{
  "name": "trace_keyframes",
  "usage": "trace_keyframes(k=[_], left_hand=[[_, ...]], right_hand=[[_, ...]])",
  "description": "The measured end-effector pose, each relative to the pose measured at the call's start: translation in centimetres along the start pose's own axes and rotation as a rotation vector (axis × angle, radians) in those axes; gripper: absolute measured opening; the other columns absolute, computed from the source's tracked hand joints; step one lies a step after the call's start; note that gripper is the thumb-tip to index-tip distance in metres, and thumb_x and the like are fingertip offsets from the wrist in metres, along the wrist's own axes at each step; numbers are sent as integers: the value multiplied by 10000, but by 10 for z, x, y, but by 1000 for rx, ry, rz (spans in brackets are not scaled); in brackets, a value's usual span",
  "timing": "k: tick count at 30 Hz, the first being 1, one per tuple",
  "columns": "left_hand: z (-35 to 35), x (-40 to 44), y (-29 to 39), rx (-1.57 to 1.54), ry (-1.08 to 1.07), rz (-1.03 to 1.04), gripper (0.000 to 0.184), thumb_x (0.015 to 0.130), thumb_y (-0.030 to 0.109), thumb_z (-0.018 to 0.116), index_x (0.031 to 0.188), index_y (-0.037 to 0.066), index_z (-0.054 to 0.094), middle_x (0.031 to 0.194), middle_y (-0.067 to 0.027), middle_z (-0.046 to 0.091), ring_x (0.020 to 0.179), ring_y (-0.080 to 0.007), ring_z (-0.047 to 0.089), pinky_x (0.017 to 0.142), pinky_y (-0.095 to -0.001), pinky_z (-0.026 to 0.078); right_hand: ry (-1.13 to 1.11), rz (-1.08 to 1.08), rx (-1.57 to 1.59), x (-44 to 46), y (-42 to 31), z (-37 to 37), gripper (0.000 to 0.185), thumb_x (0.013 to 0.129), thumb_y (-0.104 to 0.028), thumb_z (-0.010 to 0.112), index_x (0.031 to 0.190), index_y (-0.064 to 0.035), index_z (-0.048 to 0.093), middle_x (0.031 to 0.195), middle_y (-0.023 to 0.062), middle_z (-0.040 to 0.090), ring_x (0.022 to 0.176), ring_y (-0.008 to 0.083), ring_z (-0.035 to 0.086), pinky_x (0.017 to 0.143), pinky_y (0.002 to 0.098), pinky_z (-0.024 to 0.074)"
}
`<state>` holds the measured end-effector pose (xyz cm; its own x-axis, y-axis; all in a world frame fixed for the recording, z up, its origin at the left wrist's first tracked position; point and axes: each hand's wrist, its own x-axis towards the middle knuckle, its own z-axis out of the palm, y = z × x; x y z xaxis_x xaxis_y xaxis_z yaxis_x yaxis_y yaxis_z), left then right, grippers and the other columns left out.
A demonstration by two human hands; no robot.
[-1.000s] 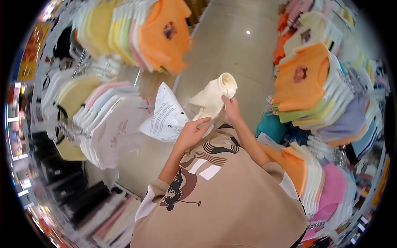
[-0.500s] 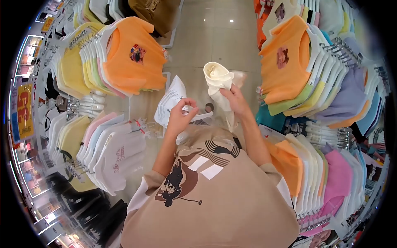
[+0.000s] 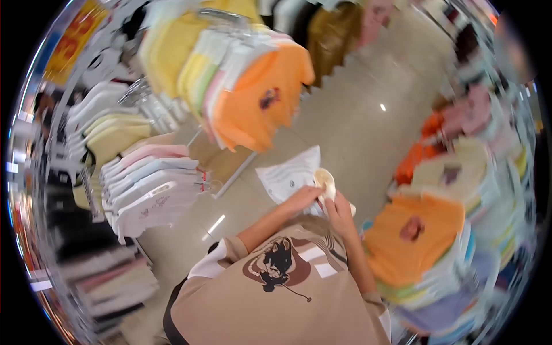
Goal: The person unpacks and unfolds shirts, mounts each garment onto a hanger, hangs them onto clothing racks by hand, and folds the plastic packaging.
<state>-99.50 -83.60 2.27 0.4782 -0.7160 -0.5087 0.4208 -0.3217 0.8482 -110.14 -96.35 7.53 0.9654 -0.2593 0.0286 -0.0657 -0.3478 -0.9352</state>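
Observation:
A cream rolled cloth stands up between my two hands in front of my chest, its round open end facing up. My right hand is closed on its lower right side. From the left, my left hand has its fingertips pressed against the same roll. A white plastic bag with printed text lies just beyond my left hand, touching or very near it; what supports the bag is hidden. Blur softens the fingers.
Racks of hanging clothes line both sides, with an orange shirt at the upper left and another orange shirt at the right. White shirts hang at the left. A tiled floor runs between the racks.
The view has turned and the racks have shifted. My left hand, apart from the cloth half a second ago, has come to it. The cloth appears more compact, with less hanging down.

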Motion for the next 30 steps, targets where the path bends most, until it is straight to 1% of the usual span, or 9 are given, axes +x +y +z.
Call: trace_keyframes(k=[3,9,13,17,18,20,23,26,30], left_hand=[[-21,8,8,-58,158,-9,305,851,203,509,942,-42,666,799,-58,642,718,-110,532,657,-263,429],[-40,8,13,-386,364,136,270,818,151,552,1008,-22,634,864,-10,614,771,-85,528,688,-242,429],[-50,3,-4,-429,646,194,293,831,121,527,1078,-13,611,956,-19,608,871,-94,523,766,-246,423],[-42,-27,-8,-755,1029,214,338,834,105,518,1142,-11,592,1003,-46,619,909,-120,538,801,-239,416],[-36,-35,-15,-741,1105,226,341,835,110,519,1145,-11,590,1000,-50,623,916,-123,543,806,-241,416],[-25,-49,-34,-705,1256,245,347,836,122,523,1151,-10,587,993,-58,629,930,-130,551,817,-243,415],[9,-59,-48,-779,1517,196,269,822,105,545,1058,-10,605,950,-49,640,897,-145,578,794,-263,434],[46,-63,-79,-405,1711,126,232,811,136,564,986,-10,607,897,-91,662,826,-194,618,737,-321,469],[93,-82,-73,-98,1923,-350,221,802,173,584,984,49,604,896,-132,670,845,-269,646,739,-365,490]], right_hand=[[-71,74,89,42,-6,-5,234,925,-122,475,1048,46,583,949,118,592,860,190,561,777,302,444],[-169,122,215,103,9,-11,239,939,-115,470,1093,37,571,991,71,605,879,122,543,775,269,443],[-197,-29,279,142,13,-14,238,945,-136,471,1085,29,570,878,11,564,788,92,494,696,240,416],[-487,-21,117,169,14,-22,168,953,-165,472,963,-16,550,783,-24,481,718,51,414,614,220,349],[-507,-11,148,172,2,-20,103,893,-93,512,828,-14,522,698,-8,422,667,70,389,568,235,331],[-664,-105,148,176,-2,-22,88,873,-64,533,805,-8,526,689,-2,419,653,79,386,563,239,325],[-849,-266,218,183,3,-17,75,826,-23,587,780,6,536,668,28,408,624,104,386,548,253,314],[-994,-237,255,180,0,-11,71,834,-40,588,797,6,550,666,14,420,623,87,389,541,243,317],[-1138,-310,259,162,-17,2,88,849,-73,584,808,2,563,653,-14,451,617,52,391,526,225,329]])
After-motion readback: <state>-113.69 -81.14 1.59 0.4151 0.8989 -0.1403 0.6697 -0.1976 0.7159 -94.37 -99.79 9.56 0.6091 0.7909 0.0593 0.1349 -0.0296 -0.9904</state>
